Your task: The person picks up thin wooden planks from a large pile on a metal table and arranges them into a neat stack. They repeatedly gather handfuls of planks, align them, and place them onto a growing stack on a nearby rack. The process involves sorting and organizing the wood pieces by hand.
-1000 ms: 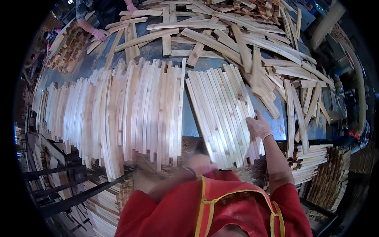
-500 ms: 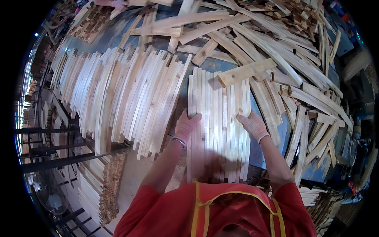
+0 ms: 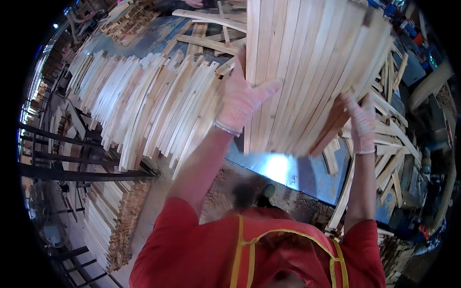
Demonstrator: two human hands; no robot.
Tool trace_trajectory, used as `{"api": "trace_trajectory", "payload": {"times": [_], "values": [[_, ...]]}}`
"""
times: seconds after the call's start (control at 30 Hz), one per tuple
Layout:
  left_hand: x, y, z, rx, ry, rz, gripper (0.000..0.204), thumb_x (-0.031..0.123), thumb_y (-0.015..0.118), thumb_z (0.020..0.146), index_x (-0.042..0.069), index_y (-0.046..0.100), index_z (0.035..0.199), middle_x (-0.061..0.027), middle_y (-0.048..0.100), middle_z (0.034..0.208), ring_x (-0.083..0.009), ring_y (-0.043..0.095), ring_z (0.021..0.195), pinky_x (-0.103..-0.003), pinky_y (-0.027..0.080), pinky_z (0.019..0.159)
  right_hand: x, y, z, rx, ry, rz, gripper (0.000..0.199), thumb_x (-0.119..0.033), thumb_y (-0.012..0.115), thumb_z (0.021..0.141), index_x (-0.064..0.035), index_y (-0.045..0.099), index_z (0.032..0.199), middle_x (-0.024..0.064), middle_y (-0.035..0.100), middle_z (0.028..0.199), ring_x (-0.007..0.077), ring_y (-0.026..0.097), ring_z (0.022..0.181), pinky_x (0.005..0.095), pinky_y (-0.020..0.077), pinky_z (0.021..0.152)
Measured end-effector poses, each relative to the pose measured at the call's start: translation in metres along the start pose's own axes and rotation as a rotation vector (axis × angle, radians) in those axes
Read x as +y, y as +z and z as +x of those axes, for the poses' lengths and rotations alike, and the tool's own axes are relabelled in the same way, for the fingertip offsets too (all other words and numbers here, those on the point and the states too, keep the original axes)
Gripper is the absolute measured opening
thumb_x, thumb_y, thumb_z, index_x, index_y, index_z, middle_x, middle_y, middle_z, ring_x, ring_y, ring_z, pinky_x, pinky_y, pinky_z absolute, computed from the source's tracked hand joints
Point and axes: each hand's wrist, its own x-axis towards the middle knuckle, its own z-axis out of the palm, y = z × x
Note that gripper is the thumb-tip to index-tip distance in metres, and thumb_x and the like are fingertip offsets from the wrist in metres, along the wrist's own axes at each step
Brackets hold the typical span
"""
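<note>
A wide bundle of pale wooden strips (image 3: pixel 297 81) is raised off the table, its far end reaching past the top of the view. My left hand (image 3: pixel 244 100), in a light knit glove, grips the bundle's left edge with the thumb laid over the face. At the lower right edge my gloved right hand (image 3: pixel 360 117) clasps the bundle; part of its grip is hidden. The outermost strips on that side are blurred and fan out a little. Left of the bundle lies a long row of similar wooden strips (image 3: pixel 144 105) set side by side.
The blue-grey metal table (image 3: pixel 307 177) shines below the bundle. Loose boards (image 3: pixel 384 129) lie jumbled at the right. Stacked strips (image 3: pixel 105 221) stand at the lower left beside dark metal bars (image 3: pixel 72 173). Another person's hand (image 3: pixel 194 3) shows at the far edge.
Both hands have lifted the bundle from the table, moving it up and away with its near end off the surface. A short board that lay across it is no longer visible there.
</note>
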Motion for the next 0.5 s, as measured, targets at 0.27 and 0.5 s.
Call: {"api": "trace_trajectory", "payload": {"times": [0.27, 0.5], "values": [[-0.026, -0.046, -0.082, -0.177, -0.076, 0.254, 0.083, 0.024, 0.086, 0.090, 0.002, 0.043, 0.158, -0.0075, 0.073, 0.131, -0.0219, 0.069, 0.117, -0.033, 0.054, 0.107, 0.051, -0.003, -0.110, -0.068, 0.012, -0.382, 0.058, -0.031, 0.081, 0.095, -0.0021, 0.059, 0.140, 0.0145, 0.073, 0.124, 0.0235, 0.071, 0.113, 0.0376, 0.0581, 0.095], [-0.184, -0.110, -0.187, -0.250, 0.503, 0.690, 0.073, 0.038, 0.051, 0.112, -0.005, 0.026, 0.165, -0.0207, 0.043, 0.165, -0.0305, 0.049, 0.149, -0.038, 0.038, 0.127, 0.084, 0.014, -0.216, -0.411, 0.196, 0.032, 0.065, -0.042, 0.059, 0.103, -0.0043, 0.048, 0.155, 0.0166, 0.057, 0.151, 0.0307, 0.062, 0.132, 0.0433, 0.0504, 0.112]]}}
